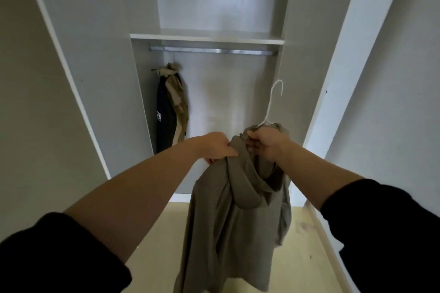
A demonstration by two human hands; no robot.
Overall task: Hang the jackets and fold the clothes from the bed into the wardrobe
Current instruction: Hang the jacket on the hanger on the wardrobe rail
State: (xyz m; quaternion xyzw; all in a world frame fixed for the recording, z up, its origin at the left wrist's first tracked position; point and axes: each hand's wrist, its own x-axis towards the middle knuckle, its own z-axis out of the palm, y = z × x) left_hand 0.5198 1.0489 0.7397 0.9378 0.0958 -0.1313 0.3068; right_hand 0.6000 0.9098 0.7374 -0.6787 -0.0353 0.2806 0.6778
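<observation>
Head view: we held the grey hoodie (235, 209) up, our right hand (266, 144) gripping its neck at the white hanger (273, 102), our left hand (217, 147) pinching its shoulder; above the grip ran the wardrobe rail (214, 50), jackets (170, 107) hanging beyond to the left.

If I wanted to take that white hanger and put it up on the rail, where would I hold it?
Probably grip the white hanger low on its thin neck, just above the grey hoodie, coming from the right side where the right hand holds it. That leaves the upright hook free to go over the rail.
</observation>
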